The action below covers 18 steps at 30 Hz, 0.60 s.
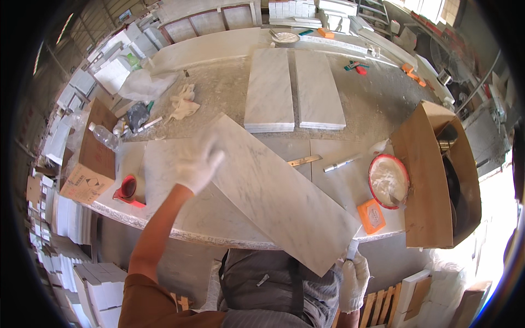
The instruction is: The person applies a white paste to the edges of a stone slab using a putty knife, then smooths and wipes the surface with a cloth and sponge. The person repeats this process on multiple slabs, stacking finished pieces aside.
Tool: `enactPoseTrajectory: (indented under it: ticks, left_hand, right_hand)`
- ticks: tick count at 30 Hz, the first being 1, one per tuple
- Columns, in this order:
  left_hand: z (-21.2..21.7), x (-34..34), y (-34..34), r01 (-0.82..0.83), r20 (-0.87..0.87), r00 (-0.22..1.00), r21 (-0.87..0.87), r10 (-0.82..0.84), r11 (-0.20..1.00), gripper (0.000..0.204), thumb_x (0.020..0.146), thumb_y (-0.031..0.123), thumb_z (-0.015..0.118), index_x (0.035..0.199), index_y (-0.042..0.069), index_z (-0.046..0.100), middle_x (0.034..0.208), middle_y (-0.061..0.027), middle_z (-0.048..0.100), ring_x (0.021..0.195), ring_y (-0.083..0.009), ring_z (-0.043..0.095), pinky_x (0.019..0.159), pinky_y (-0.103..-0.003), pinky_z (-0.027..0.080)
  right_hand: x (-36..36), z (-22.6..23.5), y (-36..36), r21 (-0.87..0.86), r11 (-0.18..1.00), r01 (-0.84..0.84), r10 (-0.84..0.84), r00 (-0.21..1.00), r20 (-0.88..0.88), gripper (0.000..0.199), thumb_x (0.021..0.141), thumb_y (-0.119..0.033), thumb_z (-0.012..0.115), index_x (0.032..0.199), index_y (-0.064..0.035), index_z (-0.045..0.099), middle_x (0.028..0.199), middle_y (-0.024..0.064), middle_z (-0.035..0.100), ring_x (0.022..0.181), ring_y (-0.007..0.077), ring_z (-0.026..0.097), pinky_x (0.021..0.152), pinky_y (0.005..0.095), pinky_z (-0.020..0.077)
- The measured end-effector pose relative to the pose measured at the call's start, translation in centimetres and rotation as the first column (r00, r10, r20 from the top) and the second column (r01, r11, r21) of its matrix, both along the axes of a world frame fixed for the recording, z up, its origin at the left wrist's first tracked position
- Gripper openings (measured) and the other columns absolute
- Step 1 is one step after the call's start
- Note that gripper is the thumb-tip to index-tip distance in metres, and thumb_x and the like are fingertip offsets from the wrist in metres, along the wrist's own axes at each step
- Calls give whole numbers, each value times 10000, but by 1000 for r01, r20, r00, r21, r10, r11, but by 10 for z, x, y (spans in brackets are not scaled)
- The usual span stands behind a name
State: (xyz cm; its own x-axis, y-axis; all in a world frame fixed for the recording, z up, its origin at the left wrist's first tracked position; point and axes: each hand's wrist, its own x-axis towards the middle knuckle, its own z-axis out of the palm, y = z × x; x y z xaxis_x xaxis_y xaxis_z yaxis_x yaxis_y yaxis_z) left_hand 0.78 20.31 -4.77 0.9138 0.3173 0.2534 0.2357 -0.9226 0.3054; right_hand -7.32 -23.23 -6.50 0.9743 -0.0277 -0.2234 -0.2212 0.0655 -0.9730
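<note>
A long white marble slab (284, 191) with grey veins lies slantwise across the worktop, its near corner reaching past the front edge toward my body. Over the slab's far left end is my left hand (199, 167), in a white glove; motion smears its fingers, so its grip is unclear. My right hand (354, 281), in a knitted white glove, is closed around a putty knife (353, 250). The knife's pale blade sits at the slab's near right end. Beyond the slab lie a yellow-handled flat tool (304, 160) and a marker pen (342, 163).
A red-rimmed bowl of white paste (389, 181) and an orange block (371, 216) sit to the right, beside an open cardboard box (424, 180). On the left are a red tape dispenser (129, 191) and another carton (90, 164). Two slab stacks (270, 90) stand farther back.
</note>
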Motion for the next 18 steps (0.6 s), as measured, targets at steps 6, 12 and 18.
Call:
enactPoseTrajectory:
  ticks: [6,12,18]
  left_hand:
    - [-4,24,40,-138,-140,982,-105,123,985,617,959,436,633,1438,54,560,1477,-210,550,1370,-363,505,1163,-422,365]
    - [-31,32,45,-98,-45,994,-14,97,995,535,945,403,663,1378,91,618,1373,-191,633,1287,-362,575,1090,-436,436]
    - [-23,48,53,-114,-43,993,-209,107,971,480,897,331,707,1280,43,681,1343,-172,660,1286,-328,590,1095,-400,437]
  right_hand:
    - [1,-7,-6,-102,994,-32,32,999,-8,241,941,-24,601,1151,66,677,1343,172,663,1204,202,600,1044,343,449]
    - [4,11,3,-65,996,-67,62,995,-73,216,929,-28,553,1104,49,654,1175,69,634,1095,143,537,1008,331,421]
    - [2,20,15,-127,992,5,-20,993,-115,172,943,-54,590,1059,61,644,1075,59,624,978,120,536,896,300,448]
